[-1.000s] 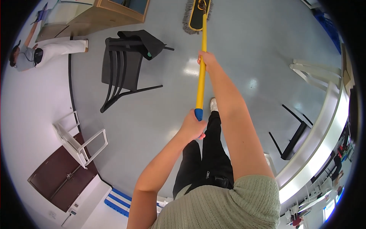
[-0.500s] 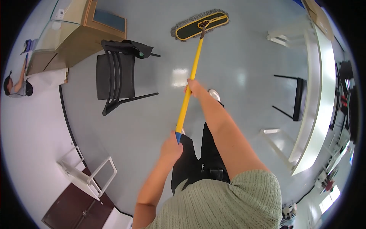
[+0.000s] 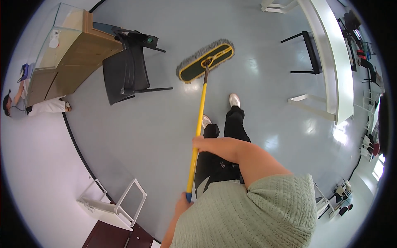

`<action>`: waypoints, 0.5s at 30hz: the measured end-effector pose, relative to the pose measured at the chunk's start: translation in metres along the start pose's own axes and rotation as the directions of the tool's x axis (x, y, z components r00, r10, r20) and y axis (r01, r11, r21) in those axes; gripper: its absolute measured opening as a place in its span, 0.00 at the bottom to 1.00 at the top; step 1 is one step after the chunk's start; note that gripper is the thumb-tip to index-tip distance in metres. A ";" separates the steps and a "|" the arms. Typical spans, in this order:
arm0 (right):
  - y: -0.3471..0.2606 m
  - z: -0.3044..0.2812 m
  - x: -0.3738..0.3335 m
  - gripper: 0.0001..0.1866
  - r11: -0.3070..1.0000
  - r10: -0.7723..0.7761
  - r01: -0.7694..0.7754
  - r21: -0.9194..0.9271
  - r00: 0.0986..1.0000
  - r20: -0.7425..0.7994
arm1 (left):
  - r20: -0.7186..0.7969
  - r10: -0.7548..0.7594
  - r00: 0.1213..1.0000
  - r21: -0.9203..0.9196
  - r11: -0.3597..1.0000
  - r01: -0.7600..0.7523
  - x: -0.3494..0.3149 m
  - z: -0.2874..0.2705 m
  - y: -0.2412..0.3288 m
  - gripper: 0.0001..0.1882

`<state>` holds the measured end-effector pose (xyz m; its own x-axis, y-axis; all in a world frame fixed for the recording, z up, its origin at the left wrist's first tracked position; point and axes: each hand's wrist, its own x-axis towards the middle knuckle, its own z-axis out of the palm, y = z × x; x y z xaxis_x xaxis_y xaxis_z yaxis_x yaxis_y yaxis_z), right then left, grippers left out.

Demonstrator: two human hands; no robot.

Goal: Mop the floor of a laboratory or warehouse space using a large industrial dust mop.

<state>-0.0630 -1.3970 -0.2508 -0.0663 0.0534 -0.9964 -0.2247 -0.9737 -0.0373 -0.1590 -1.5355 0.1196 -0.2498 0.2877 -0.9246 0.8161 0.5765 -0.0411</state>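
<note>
A flat dust mop (image 3: pixel 195 72) with a grey fringe and a dark green, yellow-edged top lies on the grey floor (image 3: pixel 161 120) ahead of me. Its yellow pole slants back toward my body. My right hand (image 3: pixel 199 143) is wrapped round the middle of the pole, in front of my legs. Lower down, by my left hip, my left hand (image 3: pixel 182 204) closes on the blue-capped end of the pole; some of its fingers are hidden.
To the left of the mop stand a black chair (image 3: pixel 120 74) and a wooden cabinet (image 3: pixel 82 49) with glass on top. White table (image 3: pixel 331 62) and a black stool (image 3: pixel 313 53) are at right. A white-framed chair (image 3: pixel 111 204) stands lower left. A person (image 3: pixel 20 99) is beyond the cabinet.
Both hands have drawn back toward my body, pulling the mop nearer and slightly left. My right elbow has bent. The furniture has shifted in view as I moved.
</note>
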 end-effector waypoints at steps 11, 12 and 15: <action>0.123 -0.037 -0.127 0.10 0.869 0.431 -0.276 -0.411 0.831 0.351 | 0.017 0.029 0.999 -0.098 0.995 -0.027 -0.029 0.074 -0.034 0.25; 0.116 -0.054 -0.117 0.10 0.901 0.376 -0.198 -0.387 0.801 0.466 | 0.022 0.043 0.999 -0.098 0.994 -0.041 -0.028 0.077 -0.022 0.25; 0.102 -0.081 -0.074 0.09 0.827 0.218 0.056 -0.559 0.885 0.411 | 0.053 0.091 0.994 -0.100 0.991 -0.086 -0.026 0.087 0.015 0.25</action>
<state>-0.0021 -1.5183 -0.1867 -0.5074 -0.0740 -0.8585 0.3543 -0.9261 -0.1296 -0.0953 -1.6007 0.1097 -0.1465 0.2985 -0.9431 0.7786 0.6229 0.0762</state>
